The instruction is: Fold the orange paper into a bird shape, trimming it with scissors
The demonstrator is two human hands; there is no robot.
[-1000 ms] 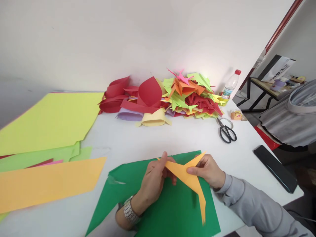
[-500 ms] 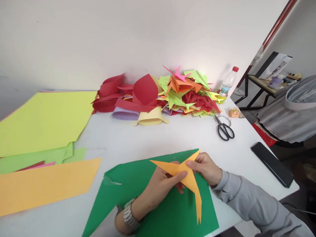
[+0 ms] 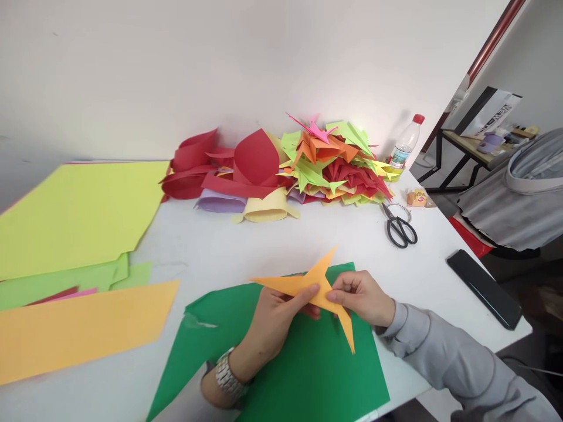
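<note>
An orange folded paper shape (image 3: 315,288) with several long points is held in the air between both hands. My left hand (image 3: 275,316), with a metal watch on the wrist, has its thumb flat on the middle of the paper and its fingers underneath. At the paper's right edge, near the base of the lower point, my right hand (image 3: 361,296) pinches it between thumb and fingers. Some fingertips of both hands are hidden behind the paper. Below lies a green paper sheet (image 3: 316,363) on the white table (image 3: 193,240).
Coloured paper sheets (image 3: 92,205) and an orange strip (image 3: 88,328) lie left. Along the wall stand red paper shapes (image 3: 257,158) and a heap of folded paper pieces (image 3: 334,158). Scissors (image 3: 401,231), a bottle (image 3: 403,143), a wrapped snack (image 3: 417,198) and a phone (image 3: 484,288) are right.
The orange paper has shifted left and slightly up and has turned, its lower point now looking shorter. My left hand moved with it. My right hand now pinches nearer the lower point.
</note>
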